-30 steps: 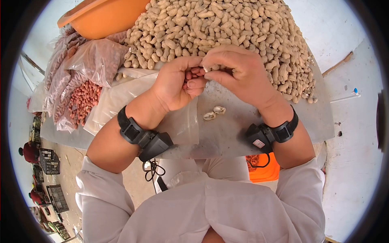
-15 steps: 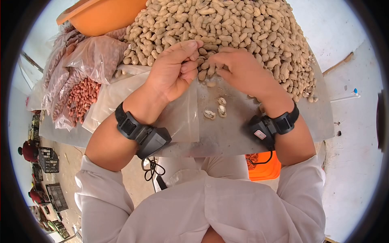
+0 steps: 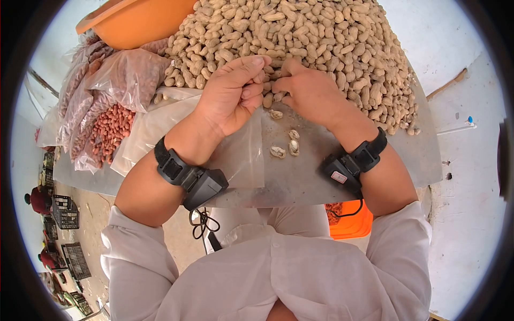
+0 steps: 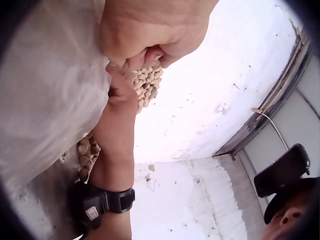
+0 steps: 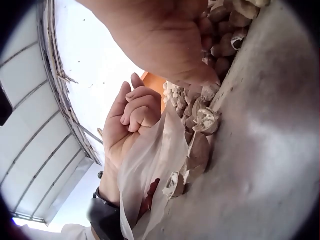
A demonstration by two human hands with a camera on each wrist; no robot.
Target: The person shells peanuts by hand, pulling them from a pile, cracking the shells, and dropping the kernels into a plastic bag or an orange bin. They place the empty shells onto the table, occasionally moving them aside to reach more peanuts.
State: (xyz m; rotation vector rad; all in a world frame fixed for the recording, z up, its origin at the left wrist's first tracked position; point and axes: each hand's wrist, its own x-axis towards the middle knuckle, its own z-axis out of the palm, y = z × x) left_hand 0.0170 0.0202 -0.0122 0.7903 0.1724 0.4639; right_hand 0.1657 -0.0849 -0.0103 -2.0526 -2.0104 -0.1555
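My left hand [image 3: 229,99] is raised left of the right hand, fingers curled over the palm and the thumb along the index finger. Red peanut kernels lay in that palm a second ago; the curled fingers now hide them. At the near edge of the heap of unshelled peanuts [image 3: 300,37], my right hand [image 3: 316,99] reaches down with bent fingers. Its fingertips are among the pods, and I cannot tell whether they pinch one. Split peanut shells [image 3: 294,147] lie on the grey tabletop [image 3: 300,182] below the hands.
Clear bags of red kernels [image 3: 126,77] lie at the left, one spilling open [image 3: 112,128]. Behind them stands an orange basin [image 3: 139,24]. A flat plastic bag [image 3: 235,160] lies under my left forearm. An orange container [image 3: 353,222] sits below the table edge.
My hands have parted; the left fingers have curled over the kernels. The right hand has gone to the heap's near edge. More split shells lie on the table.
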